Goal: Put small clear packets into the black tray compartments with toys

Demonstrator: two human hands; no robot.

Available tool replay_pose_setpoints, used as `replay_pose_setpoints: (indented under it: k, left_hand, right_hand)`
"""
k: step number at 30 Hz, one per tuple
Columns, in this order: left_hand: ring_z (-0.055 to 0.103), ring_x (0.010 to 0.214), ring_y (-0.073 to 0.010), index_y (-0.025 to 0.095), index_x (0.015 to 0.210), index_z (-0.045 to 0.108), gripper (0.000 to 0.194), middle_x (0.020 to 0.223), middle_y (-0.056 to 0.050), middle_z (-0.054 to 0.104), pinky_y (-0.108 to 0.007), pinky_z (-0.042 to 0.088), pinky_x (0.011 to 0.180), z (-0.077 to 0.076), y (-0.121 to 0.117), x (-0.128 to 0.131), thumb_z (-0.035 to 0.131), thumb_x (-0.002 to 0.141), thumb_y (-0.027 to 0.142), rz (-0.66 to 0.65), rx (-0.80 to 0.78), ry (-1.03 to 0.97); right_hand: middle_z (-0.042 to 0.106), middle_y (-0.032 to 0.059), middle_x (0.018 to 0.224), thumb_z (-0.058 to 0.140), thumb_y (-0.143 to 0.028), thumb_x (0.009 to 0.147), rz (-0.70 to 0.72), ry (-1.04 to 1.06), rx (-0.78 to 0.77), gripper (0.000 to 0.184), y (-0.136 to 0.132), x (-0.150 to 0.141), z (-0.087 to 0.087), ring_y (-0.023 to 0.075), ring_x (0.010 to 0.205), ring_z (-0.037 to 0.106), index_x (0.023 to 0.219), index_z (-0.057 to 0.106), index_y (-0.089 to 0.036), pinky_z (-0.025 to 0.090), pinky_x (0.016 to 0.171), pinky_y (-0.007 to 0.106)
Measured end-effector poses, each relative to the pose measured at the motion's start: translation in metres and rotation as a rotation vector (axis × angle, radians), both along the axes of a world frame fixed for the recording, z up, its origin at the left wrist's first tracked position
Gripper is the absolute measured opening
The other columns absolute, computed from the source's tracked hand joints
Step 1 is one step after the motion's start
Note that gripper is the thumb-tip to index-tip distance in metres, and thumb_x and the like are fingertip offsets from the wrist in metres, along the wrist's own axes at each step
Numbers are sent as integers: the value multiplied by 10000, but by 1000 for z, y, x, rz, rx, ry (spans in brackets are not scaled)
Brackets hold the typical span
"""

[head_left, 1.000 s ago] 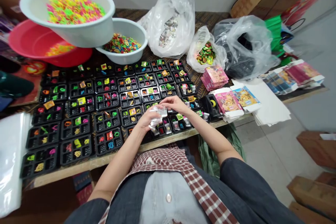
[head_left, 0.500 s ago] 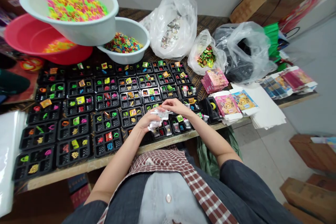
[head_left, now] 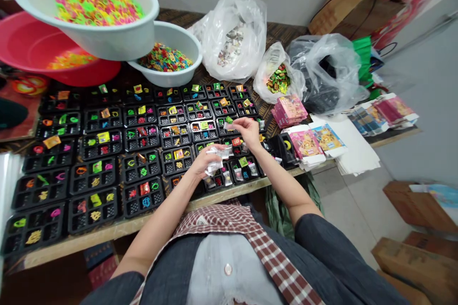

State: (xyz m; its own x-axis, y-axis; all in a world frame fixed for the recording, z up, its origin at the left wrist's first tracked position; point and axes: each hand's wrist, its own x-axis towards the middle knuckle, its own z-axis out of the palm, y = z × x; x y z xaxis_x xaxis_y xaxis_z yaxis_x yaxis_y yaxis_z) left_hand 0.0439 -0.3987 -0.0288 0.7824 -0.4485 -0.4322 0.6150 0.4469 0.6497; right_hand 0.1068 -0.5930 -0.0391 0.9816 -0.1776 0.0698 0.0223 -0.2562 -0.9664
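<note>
Several small clear sachets (head_left: 215, 158) are held bunched in the left hand (head_left: 203, 164), its fingers curled around them; another sachet (head_left: 227, 126) seems pinched by the right hand (head_left: 249, 130), above black compartment trays (head_left: 111, 208). Probably light, soft and slippery, they are best gripped by a flat end. Far left, a pale plastic basin (head_left: 110, 46) is seen.

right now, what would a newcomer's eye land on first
Likely the large pale basin of bright plastic pieces, upper left, overlapping a red basin. Next, rows of black trays across the table. Near the middle, the left hand holds small packets and the right hand pinches one over the trays.
</note>
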Motion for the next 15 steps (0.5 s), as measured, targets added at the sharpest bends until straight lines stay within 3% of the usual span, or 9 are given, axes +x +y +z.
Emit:
replay_pose_setpoints:
  k: [3, 7, 11, 15]
  left_hand:
    - [678, 678, -176, 147, 782, 688, 370, 945, -70, 751, -234, 496, 555, -4, 4, 1, 744, 420, 98, 25, 3, 3]
    - [680, 664, -179, 150, 878, 668, 424, 984, -90, 739, -211, 468, 469, -7, 9, 1, 751, 462, 136, 43, 2, 11]
    - [682, 656, -172, 158, 943, 634, 475, 993, -89, 726, -194, 469, 419, -7, 13, 1, 758, 485, 150, 64, -32, 29]
    - [685, 640, -158, 173, 986, 615, 499, 942, -57, 720, -185, 485, 413, -9, 16, 3, 746, 505, 144, 79, -74, 43]
  right_hand:
    - [713, 23, 751, 597, -148, 760, -7, 4, -336, 105, -29, 31, 3, 183, 757, 643, 768, 696, -179, 497, 805, 315]
    - [636, -12, 626, 551, 19, 707, 254, 141, -687, 279, -46, 56, 2, 156, 672, 565, 872, 722, -127, 438, 773, 278]
    - [601, -37, 621, 557, 97, 672, 360, 168, -714, 360, -39, 58, 2, 121, 646, 516, 918, 724, -107, 414, 743, 248]
    - [684, 49, 864, 653, -45, 759, 304, 10, -608, 183, -18, 37, 11, 149, 821, 568, 906, 723, -128, 434, 857, 284]
